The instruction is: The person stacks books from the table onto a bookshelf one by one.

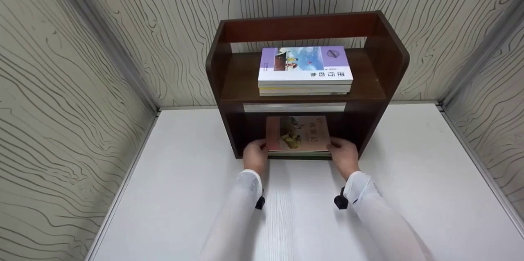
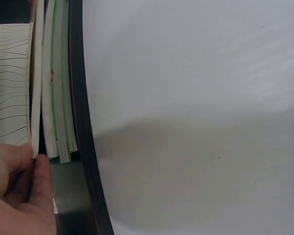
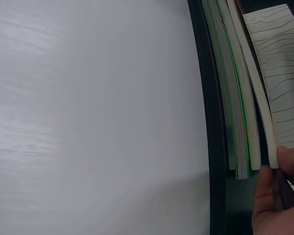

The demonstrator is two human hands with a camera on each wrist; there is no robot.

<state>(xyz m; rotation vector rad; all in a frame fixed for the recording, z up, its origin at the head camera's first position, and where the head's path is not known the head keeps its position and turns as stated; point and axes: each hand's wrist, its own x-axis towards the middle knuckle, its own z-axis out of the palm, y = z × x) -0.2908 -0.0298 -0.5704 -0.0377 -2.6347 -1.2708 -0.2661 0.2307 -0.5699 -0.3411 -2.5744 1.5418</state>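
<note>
A book with a pinkish-orange cover [image 1: 303, 132] lies flat on top of a stack in the lower compartment of a dark brown shelf [image 1: 307, 99]. My left hand [image 1: 255, 156] pinches its left front corner between thumb and fingers. At the right front corner, my right hand [image 1: 344, 156] pinches the same book. Both wrist views show a narrow dark gap between this book and the books [image 2: 59, 98] below it, which have white and green page edges. The thumb is above the book and the fingers beneath, as the right wrist view also shows.
On the upper shelf lies another stack, topped by a purple and white book [image 1: 305, 64]. The shelf's side panels [image 1: 387, 52] rise on both sides of the books. A white table [image 1: 188, 171] extends in front, with wood-grain patterned walls [image 1: 180, 28] behind and beside.
</note>
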